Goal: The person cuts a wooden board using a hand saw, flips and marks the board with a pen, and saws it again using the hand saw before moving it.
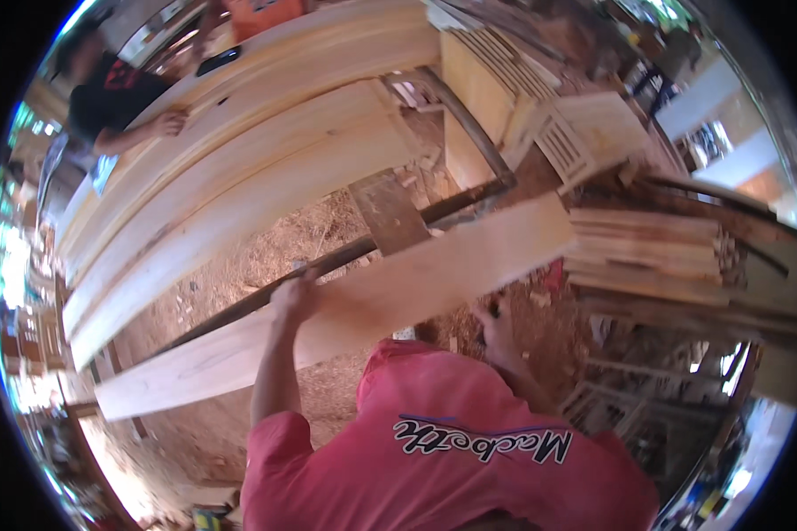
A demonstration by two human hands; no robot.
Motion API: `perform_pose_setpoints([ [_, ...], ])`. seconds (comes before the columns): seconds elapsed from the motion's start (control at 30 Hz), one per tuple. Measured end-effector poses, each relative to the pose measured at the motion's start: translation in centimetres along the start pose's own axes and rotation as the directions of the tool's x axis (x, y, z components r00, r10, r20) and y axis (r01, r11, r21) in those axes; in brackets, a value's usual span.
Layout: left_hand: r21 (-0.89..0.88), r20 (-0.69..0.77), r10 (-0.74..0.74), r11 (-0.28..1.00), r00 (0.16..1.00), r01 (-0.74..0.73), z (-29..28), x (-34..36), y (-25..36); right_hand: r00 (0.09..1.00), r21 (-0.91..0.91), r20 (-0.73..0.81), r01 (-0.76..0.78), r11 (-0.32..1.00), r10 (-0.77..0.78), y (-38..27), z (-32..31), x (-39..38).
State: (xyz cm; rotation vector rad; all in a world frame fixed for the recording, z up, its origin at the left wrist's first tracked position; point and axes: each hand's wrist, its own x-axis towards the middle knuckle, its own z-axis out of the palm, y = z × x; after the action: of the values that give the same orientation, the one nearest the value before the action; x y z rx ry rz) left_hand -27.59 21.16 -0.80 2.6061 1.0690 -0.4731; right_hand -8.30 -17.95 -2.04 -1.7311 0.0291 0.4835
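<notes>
Head view: one pale board slants across the middle, from eight o'clock to between two and three. Your left hand, towards nine, curls closed over its far edge. Your right hand, at four, is near the closer edge (too blurred; I cannot tell how open it is or what it holds). On so long a board, spreading both hands about its middle would likely keep it steadiest. Counted: one co-worker in black at ten; at least two wide planks there; one dark phone at eleven; several stacked boards at three, uncountable.
</notes>
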Motion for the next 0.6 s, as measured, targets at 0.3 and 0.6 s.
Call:
perform_pose_setpoints([
  [0.3, -0.115, -0.075, -0.392, 0.917, 0.917, 0.383, -0.2, 1.9, -10.8, 0.926, 0.346, 0.023, -0.360, 0.866, 0.376, -5.0, -11.5, -3.2],
  [0.6, -0.155, 0.121, -0.021, 0.987, 0.992, 0.039, -1.3, 7.9, 11.2, 0.828, -0.009, -0.290, 0.500, 0.866, -0.480, -13.3, -9.7, -6.7],
])
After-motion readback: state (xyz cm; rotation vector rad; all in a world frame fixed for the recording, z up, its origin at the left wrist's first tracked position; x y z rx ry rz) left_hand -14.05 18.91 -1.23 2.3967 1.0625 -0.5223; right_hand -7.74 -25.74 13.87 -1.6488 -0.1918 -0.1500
